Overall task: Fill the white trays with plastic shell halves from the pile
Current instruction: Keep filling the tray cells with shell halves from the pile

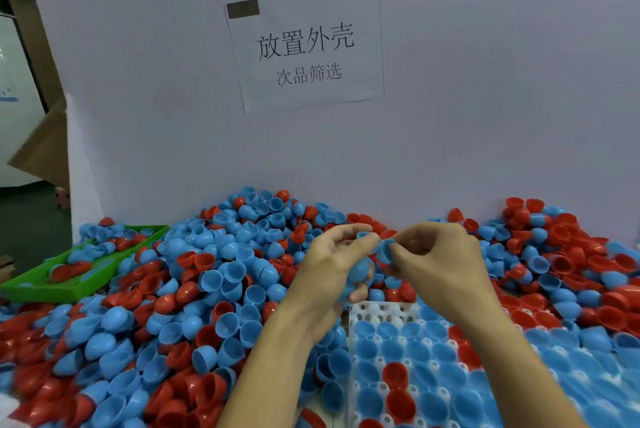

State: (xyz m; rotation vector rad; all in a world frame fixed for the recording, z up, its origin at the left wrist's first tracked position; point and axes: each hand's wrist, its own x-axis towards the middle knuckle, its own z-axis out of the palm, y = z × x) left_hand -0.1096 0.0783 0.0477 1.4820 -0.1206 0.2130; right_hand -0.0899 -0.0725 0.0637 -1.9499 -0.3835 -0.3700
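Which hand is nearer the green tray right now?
Left. The left hand is raised over the pile, on the side toward the green tray at far left. The right hand is farther right, beyond the left hand.

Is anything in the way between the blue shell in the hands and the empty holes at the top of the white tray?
Nothing visible: the blue shell half is held just above the white tray, whose far row is open.

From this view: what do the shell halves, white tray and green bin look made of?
Shell halves: thin moulded plastic, smooth and slightly glossy, judging by highlights on their curved surfaces. White tray: probably moulded plastic, matte, with regular round pockets and holes. Green bin: likely rigid plastic, uniform bright colour, straight walls.
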